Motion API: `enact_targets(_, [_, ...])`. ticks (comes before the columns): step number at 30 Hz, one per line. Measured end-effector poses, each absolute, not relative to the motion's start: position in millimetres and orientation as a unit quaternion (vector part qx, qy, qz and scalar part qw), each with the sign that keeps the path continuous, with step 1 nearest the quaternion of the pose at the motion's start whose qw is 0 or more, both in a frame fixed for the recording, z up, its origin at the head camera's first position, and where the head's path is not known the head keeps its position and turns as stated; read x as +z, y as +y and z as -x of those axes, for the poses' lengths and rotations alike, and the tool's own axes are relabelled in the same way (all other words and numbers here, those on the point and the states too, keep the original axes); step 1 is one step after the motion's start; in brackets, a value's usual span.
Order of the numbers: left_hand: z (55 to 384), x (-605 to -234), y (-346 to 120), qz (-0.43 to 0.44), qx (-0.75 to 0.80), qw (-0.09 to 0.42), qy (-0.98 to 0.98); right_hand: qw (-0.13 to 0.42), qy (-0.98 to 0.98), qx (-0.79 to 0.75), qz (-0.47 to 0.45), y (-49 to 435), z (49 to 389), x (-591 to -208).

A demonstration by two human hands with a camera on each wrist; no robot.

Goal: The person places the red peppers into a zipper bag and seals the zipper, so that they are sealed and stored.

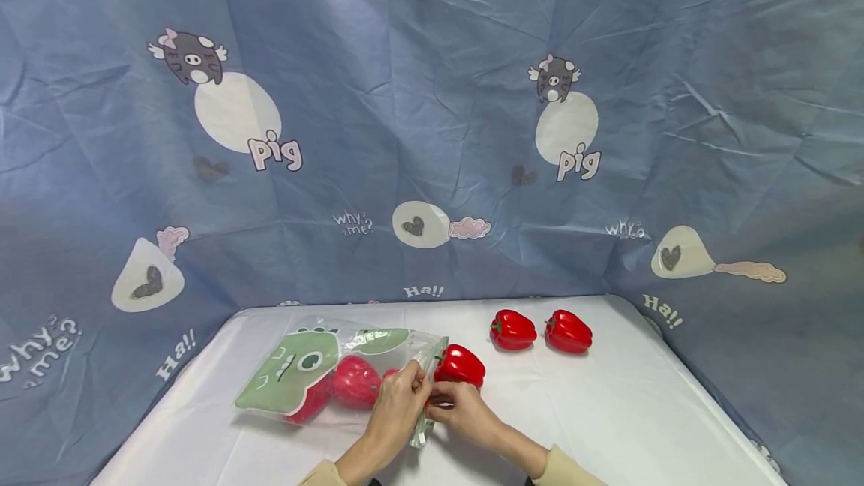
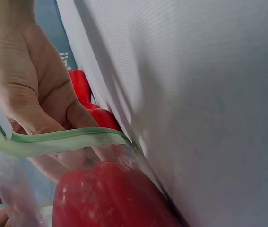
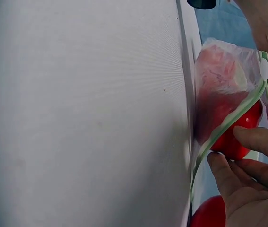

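A clear zip bag [image 1: 364, 343] with a green cartoon dinosaur print lies on the table, its green-edged mouth [image 2: 53, 139] facing right. Inside it are red bell peppers [image 1: 355, 382], seen through the plastic. At the bag's mouth my left hand [image 1: 400, 402] pinches the upper edge. My right hand [image 1: 466, 412] reaches to the opening from the right. In the right wrist view its thumb and fingers are around a red bell pepper [image 3: 240, 142] at the mouth, next to the white slider [image 3: 267, 69]. Another bell pepper [image 1: 460, 364] lies just behind my right hand.
Two more red bell peppers, one on the left [image 1: 513, 330] and one on the right [image 1: 568, 331], lie at the back right of the white-covered table [image 1: 607, 403]. A blue printed cloth [image 1: 432, 126] hangs behind the table.
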State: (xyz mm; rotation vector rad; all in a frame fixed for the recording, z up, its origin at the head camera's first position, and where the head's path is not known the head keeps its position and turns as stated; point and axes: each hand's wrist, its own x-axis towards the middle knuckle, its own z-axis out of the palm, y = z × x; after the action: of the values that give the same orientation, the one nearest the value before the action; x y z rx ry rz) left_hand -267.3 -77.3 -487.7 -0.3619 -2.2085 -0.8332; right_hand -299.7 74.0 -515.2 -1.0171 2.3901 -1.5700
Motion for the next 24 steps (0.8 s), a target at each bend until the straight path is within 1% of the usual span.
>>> enact_targets(8, [266.7,-487.9,-76.6,0.135,-0.332,0.357,-0.863,0.051,0.786,-0.517,0.336,73.9,300.7,-515.3])
enact_targets(13, [266.9,-487.1,-77.1,0.137,-0.333,0.354,-0.863,0.059,0.786,-0.521,0.328,76.5,300.6,-514.3])
enact_targets(24, [267.6,-485.2,-78.3,0.137,-0.341,0.348,-0.862,0.062,0.779,-0.529,0.33,97.8,296.8,-507.4])
